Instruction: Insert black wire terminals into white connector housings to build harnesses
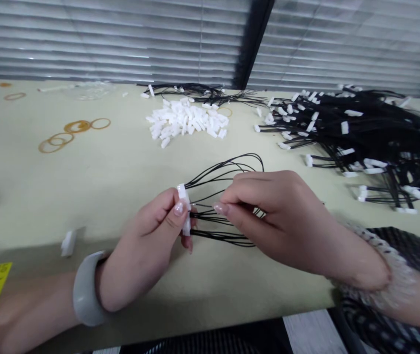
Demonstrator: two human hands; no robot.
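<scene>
Near the middle of the table, my left hand (158,228) pinches a long white connector (182,196) between thumb and fingers. Several thin black wires (228,160) run rightward from the connector and curve in loops behind my right hand (268,211). The thumb and index finger of my right hand are pressed together on a wire, a short way right of the connector; the wire's end is too small to make out. The remaining fingers of that hand are curled in, partly hiding the wires.
White connector pieces (185,118) lie heaped at the back, before loose black wires (202,91). Black wire harnesses (372,128) with white ends are piled at the right. Rubber bands (79,126) lie at the back left. One white piece (69,243) lies by my left forearm.
</scene>
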